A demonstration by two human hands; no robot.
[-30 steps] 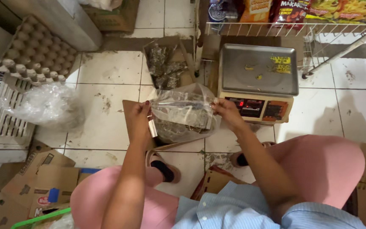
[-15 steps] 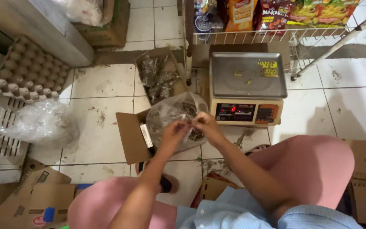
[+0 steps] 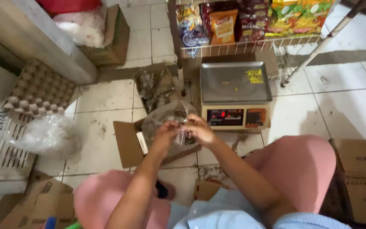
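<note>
A clear plastic bag (image 3: 166, 121) of dark, dried bits is gathered at its mouth between both hands, held in the air just in front of the digital scale (image 3: 236, 95). The left hand (image 3: 166, 131) pinches the bag's neck from the side farther from the scale, fingers closed on the plastic; the right hand (image 3: 199, 129), on the side nearer the scale, is likewise closed on the neck, the two meeting so that the opening stays bunched and nothing spills. The bag hangs over an open cardboard box (image 3: 128, 144) on the floor beside the scale, probably so any loose bits drop back in. Behind that box, another open box (image 3: 155, 85) holds more of the same dark stuff. The scale's steel pan is bare, its display lit. Behind the scale, a wire rack (image 3: 250, 44) carries bright snack packets. Well away from the scale, past the boxes, lie a grey egg tray (image 3: 39, 91) and a crumpled clear bag (image 3: 47, 135).
</note>
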